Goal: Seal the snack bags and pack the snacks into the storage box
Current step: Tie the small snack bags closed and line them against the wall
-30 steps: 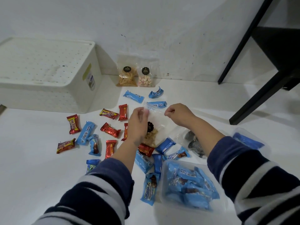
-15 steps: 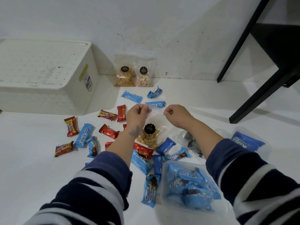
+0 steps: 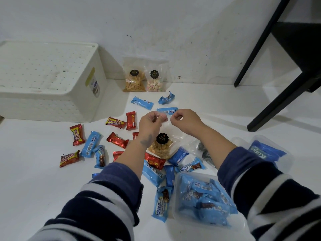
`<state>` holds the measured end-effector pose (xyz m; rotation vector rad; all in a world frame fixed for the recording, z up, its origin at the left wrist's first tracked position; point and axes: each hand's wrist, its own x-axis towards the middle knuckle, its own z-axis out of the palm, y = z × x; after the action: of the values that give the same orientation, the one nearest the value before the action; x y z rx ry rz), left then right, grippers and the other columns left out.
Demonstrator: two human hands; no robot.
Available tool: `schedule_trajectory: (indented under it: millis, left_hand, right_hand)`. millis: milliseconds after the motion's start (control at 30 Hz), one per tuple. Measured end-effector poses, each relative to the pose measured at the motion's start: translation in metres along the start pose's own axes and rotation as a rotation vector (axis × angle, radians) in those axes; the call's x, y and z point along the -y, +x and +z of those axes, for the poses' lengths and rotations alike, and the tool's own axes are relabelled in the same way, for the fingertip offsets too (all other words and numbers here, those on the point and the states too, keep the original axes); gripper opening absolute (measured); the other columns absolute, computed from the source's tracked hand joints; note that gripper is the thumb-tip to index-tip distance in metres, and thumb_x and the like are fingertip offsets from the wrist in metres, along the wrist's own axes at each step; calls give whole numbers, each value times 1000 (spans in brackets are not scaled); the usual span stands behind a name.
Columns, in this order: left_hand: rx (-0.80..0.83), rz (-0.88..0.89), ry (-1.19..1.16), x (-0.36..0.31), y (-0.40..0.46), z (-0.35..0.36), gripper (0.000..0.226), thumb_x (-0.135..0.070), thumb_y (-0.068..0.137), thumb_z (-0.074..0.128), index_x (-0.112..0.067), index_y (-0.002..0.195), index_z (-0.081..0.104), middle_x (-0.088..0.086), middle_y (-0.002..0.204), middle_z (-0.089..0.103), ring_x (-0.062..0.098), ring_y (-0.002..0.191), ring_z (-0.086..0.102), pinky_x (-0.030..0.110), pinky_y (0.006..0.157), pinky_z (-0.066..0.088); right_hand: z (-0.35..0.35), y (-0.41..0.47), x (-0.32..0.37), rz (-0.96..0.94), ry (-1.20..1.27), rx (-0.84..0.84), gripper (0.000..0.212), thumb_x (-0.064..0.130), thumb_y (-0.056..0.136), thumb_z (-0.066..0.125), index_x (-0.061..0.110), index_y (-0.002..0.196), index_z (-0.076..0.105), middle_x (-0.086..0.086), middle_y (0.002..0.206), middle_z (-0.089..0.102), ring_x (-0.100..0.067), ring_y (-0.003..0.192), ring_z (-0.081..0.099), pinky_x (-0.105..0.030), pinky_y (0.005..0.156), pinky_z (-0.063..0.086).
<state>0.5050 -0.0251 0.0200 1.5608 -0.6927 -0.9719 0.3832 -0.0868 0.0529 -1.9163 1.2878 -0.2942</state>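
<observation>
A clear snack bag with tan nuts and a round black label hangs upright in the middle of the floor. My left hand pinches its top edge on the left, and my right hand pinches the same edge on the right. Two more clear snack bags, one of sticks and one of pastel biscuits, lean against the wall behind. The white storage box stands at the far left, with its perforated lid on.
Red and blue wrapped bars lie scattered over the white floor around the bag. A clear tub full of blue packets sits at the front right, another tub further right. Black table legs slant at the right.
Both hands have lifted the nut bag upright and drawn closer together along its top edge. The view has shifted slightly.
</observation>
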Motion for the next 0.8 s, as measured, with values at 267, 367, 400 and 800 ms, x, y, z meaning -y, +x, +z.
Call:
schedule_trajectory:
  millis: [267, 367, 400, 800]
  left_hand:
    - [10, 5, -8, -1, -2, 2, 14, -7, 92, 58, -12, 79, 61, -3, 76, 66, -10, 58, 61, 9, 67, 47]
    - [16, 23, 4, -1, -2, 4, 16, -5, 92, 58, -12, 77, 61, -2, 75, 65, -10, 57, 60, 5, 61, 46]
    - [11, 21, 9, -1, -3, 3, 16, -5, 92, 58, -11, 77, 61, -2, 75, 65, -10, 57, 60, 5, 61, 46]
    - [-71, -16, 36, -4, -1, 1, 9, -15, 92, 61, -7, 89, 63, -4, 75, 66, -11, 50, 57, 12, 63, 46]
  right_hand:
    - [1, 0, 4, 12, 19, -14, 10, 24, 87, 59, 15, 85, 64, 3, 87, 60, -13, 80, 53, -20, 59, 39]
    - [2, -1, 7, 4, 20, -22, 8, 24, 85, 61, 17, 81, 61, 4, 86, 60, -13, 77, 52, -19, 58, 39]
    - [2, -1, 8, 5, 19, -22, 8, 23, 85, 61, 17, 80, 61, 4, 86, 60, -13, 77, 52, -19, 58, 39]
    - [-21, -3, 0, 45, -48, 48, 25, -1, 86, 58, 12, 98, 75, -9, 108, 69, -21, 96, 64, -24, 81, 49]
